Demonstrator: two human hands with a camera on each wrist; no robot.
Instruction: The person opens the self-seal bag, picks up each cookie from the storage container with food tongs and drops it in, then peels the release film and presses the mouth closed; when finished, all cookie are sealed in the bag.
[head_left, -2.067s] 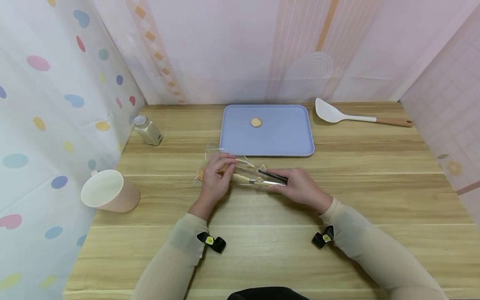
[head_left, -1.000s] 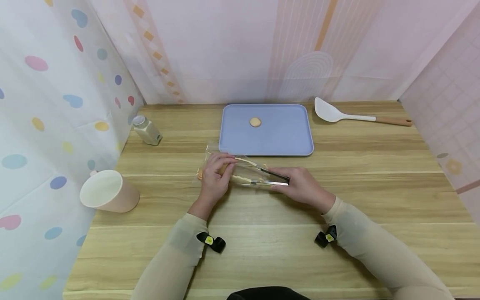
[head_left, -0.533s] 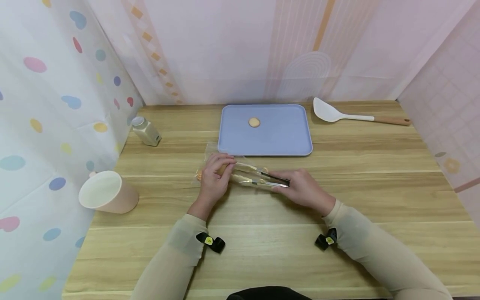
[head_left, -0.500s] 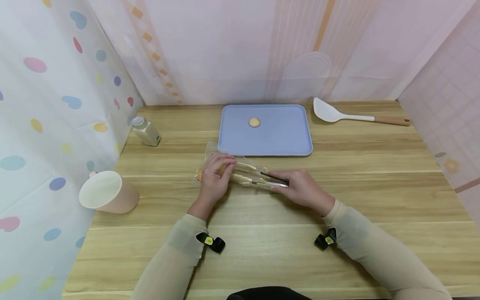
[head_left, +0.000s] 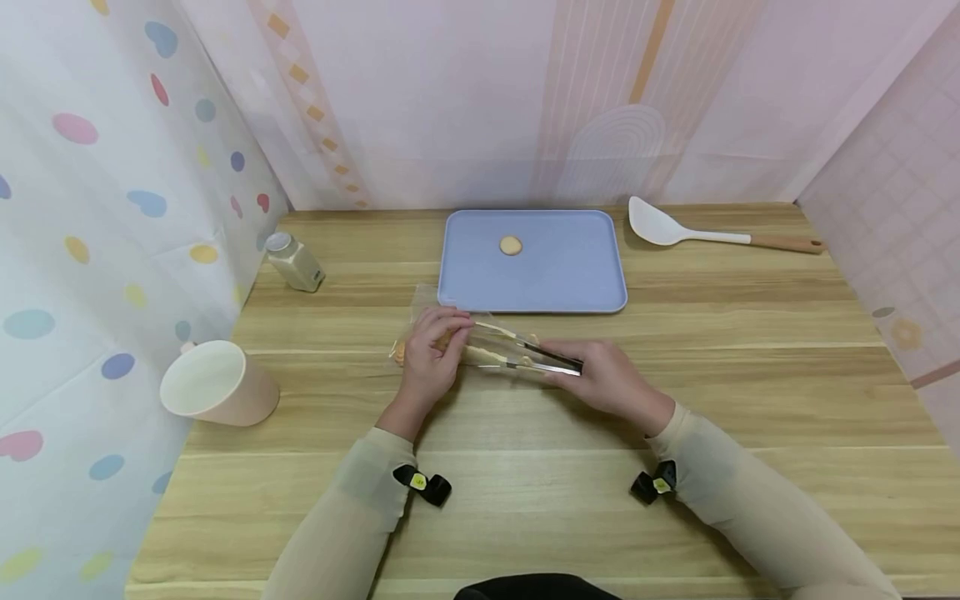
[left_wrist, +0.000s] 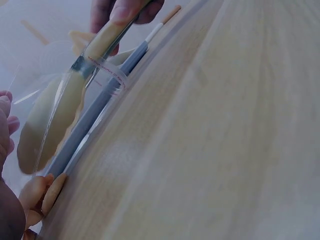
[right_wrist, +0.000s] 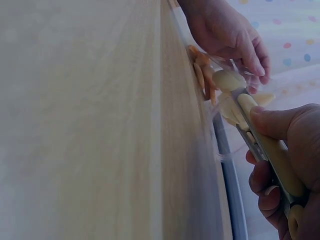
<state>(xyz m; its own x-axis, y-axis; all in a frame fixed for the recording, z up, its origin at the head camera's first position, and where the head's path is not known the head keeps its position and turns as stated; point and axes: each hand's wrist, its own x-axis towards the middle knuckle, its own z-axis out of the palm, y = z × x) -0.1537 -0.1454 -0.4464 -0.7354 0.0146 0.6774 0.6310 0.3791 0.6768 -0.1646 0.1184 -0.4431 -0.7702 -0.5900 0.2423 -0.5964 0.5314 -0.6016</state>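
Note:
My left hand (head_left: pixel 432 358) pinches the edge of a clear plastic bag (head_left: pixel 424 297) near the tray's front edge. Several small round biscuits (right_wrist: pixel 201 67) lie at the bag's far-left end, partly hidden by that hand. My right hand (head_left: pixel 611 379) grips the metal handle of tongs with cream scalloped heads (left_wrist: pixel 55 115). The tongs' two arms stand apart and reach leftward into the bag. Whether a biscuit lies between their tips is hidden behind my left hand. One round biscuit (head_left: pixel 511 245) rests alone on the blue tray (head_left: pixel 570 267).
A white spatula (head_left: pixel 657 223) with a wooden handle lies right of the tray. Toward the back left, a glass shaker jar (head_left: pixel 296 262) leans at a tilt in view. A pale pink mug (head_left: pixel 251 392) stands near the table's left edge. Curtains enclose the back and sides.
My right hand and the tongs have shifted slightly right and toward me. The left hand stays in place on the bag. The biscuit on the tray has not moved.

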